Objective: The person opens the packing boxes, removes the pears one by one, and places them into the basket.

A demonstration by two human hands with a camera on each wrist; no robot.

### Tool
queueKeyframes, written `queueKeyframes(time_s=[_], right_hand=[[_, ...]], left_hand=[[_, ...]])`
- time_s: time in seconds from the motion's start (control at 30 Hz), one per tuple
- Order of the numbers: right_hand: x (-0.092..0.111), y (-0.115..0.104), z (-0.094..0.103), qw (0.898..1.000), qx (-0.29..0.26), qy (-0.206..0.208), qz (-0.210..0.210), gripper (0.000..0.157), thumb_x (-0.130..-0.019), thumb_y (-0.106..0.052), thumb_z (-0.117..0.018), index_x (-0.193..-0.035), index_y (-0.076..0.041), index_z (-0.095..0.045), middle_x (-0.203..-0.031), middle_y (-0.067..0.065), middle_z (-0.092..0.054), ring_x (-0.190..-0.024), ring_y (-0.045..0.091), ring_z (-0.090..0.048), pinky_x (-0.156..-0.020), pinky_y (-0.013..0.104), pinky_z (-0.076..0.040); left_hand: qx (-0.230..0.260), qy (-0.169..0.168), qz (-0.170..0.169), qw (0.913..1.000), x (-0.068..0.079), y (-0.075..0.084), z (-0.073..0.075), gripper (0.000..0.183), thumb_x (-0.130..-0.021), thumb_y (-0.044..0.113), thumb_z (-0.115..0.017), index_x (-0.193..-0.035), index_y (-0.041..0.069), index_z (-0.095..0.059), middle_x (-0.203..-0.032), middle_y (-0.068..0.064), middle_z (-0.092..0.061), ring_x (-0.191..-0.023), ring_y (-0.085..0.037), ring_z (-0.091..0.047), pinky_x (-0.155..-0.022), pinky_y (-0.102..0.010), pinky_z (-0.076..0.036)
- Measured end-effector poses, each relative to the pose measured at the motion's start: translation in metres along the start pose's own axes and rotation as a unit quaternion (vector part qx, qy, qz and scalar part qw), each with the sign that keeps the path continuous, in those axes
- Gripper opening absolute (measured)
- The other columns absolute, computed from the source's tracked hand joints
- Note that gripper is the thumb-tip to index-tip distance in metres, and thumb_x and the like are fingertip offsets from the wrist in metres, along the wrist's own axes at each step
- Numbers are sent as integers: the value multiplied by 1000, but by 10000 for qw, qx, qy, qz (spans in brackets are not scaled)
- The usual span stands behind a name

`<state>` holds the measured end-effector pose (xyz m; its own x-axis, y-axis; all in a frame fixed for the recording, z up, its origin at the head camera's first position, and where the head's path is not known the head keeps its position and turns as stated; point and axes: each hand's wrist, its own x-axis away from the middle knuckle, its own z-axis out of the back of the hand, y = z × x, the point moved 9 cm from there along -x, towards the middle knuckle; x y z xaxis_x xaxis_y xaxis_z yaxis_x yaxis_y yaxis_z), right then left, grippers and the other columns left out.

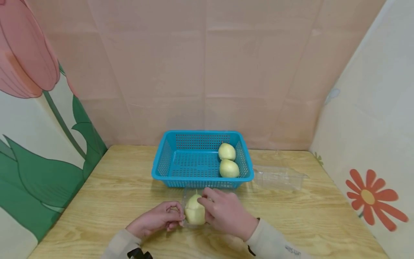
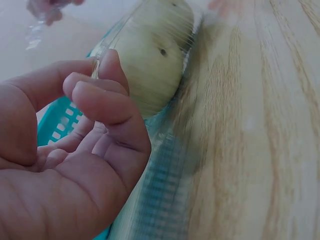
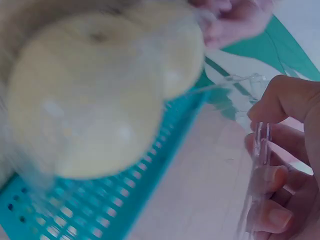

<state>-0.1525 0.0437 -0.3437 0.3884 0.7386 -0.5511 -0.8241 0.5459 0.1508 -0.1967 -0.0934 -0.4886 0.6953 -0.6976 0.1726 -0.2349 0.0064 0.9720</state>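
A clear plastic fruit box (image 1: pixel 188 196) lies in front of the blue basket, between the two hands. Inside it sits a pale yellow pear (image 1: pixel 195 211); the left wrist view shows a second pear (image 2: pixel 167 15) beside it, mostly hidden by the right hand in the head view. With thumb and fingertips, the left hand (image 1: pixel 164 216) pinches the box's left edge. The right hand (image 1: pixel 226 213) reaches over the box's right part. Seen from the right wrist, its fingers hold a clear plastic edge (image 3: pixel 261 142) of the box, standing apart from the pears.
A blue perforated basket (image 1: pixel 158 169) stands behind the box, with two pears, a rear pear (image 1: pixel 227 151) and a front pear (image 1: pixel 229 168), at its right end. Another clear plastic box (image 1: pixel 279 178) lies right of the basket on the wooden table (image 1: pixel 307 216).
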Motion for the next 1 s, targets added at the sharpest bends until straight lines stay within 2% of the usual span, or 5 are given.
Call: queueKeyframes(time_s=[0.37, 0.53, 0.67, 0.77, 1.0], right_hand=[[-2, 7, 31, 9983, -199, 502, -239, 19, -74, -4, -76, -77, -17, -62, -74, -9, -53, -56, 3, -45, -48, 14, -35], [5, 3, 16, 9956, -470, -632, -499, 26, -77, -18, -79, -74, -21, -54, -60, -15, -49, -48, -2, -33, -43, 14, -22], [15, 9, -2, 9819, -596, -1524, -958, 18, -80, -25, -79, -85, -20, -62, -74, -11, -59, -55, 1, -49, -45, 17, -32], [22, 17, -10, 9784, -346, -1634, -1218, 25, -77, -29, -81, -92, -16, -65, -83, -6, -61, -60, 6, -54, -46, 20, -37], [33, 35, -23, 9663, -308, -1848, -1767, 46, -71, -36, -84, -102, -9, -64, -87, 0, -54, -52, 5, -39, -41, 20, -31]], left_hand=[[-153, 338, 191, 9991, 0, -4, 2, 4, -96, 10, -61, -96, 6, -60, -85, -1, -66, -65, -8, -53, -58, -20, -46], [-286, 697, 384, 9964, 0, -4, 9, 18, -98, 21, -61, -98, 4, -59, -85, -3, -64, -66, -10, -52, -58, -22, -46], [-317, 870, 394, 9949, -2, -1, 13, 18, -100, 22, -59, -97, 4, -58, -85, -4, -62, -67, -11, -51, -59, -22, -46], [-356, 946, 375, 9942, -4, 1, 15, 18, -100, 22, -59, -97, 4, -58, -85, -4, -62, -68, -12, -51, -59, -22, -46], [-422, 1167, 307, 9918, -9, 3, 19, 17, -101, 18, -56, -98, 2, -59, -85, -4, -61, -69, -12, -51, -59, -22, -46]])
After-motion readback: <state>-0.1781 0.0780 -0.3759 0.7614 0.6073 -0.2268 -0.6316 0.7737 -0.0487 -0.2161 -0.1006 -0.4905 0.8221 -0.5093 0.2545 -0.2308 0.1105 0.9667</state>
